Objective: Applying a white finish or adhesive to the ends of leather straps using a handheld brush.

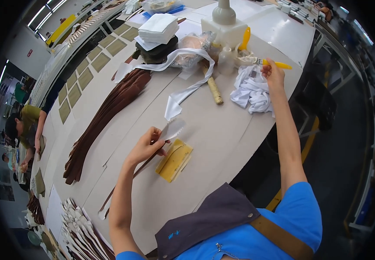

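Note:
My left hand point(146, 145) pinches a narrow brown strip point(142, 167) with a pale, thin piece point(173, 128) at its upper end, just above a yellow block point(170, 167). Up at the right, my right hand point(273, 71) grips a yellow-handled brush point(285, 66) over a crumpled white cloth point(250, 89). A white ribbon point(179, 97) winds across the table near a rough stick point(215, 93). A long bundle of brown strips point(94, 132) lies to the left.
A big bottle point(224, 27), small containers point(226, 56) and a stack of white pads point(157, 30) stand at the back. Olive squares point(85, 78) lie on the table point(235, 143). A co-worker point(25, 123) bends over the left side. White-edged strips point(77, 227) lie lower left.

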Demonstrator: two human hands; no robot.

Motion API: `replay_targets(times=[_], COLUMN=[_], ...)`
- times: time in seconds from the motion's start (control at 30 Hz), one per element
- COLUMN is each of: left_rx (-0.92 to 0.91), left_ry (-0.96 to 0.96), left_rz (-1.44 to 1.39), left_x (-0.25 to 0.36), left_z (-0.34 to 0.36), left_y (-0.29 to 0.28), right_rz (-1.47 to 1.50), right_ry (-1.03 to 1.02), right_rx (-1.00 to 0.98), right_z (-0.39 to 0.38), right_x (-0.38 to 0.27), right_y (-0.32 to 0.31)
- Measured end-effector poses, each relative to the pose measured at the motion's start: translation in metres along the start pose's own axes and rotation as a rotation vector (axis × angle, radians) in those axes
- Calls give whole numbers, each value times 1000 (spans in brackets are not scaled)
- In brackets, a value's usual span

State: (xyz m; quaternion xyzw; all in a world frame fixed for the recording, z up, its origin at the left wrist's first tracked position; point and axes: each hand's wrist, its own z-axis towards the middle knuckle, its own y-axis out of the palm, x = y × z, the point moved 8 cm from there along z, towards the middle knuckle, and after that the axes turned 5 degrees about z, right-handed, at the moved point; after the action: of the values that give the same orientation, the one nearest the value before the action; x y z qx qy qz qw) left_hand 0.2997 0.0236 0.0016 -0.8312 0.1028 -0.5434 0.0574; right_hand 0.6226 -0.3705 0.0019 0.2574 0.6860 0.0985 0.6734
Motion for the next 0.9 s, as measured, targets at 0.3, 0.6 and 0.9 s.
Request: replay_targets(times=[0.3, 0.6, 0.9], left_rx=[31, -7, -79], left_ry=[102, 55, 54], left_rz=[7, -1, -40], left_x=[20, 24, 37], left_z=[21, 2, -15], left_y=[18, 32, 36], right_rz=[-176, -516, -503], right_ry=[-167, -1012, -1033], right_rx=[-657, -1126, -1176], right_z=[-221, -326, -338], right_x=[-26, -15, 6], right_y=[90, 152, 154])
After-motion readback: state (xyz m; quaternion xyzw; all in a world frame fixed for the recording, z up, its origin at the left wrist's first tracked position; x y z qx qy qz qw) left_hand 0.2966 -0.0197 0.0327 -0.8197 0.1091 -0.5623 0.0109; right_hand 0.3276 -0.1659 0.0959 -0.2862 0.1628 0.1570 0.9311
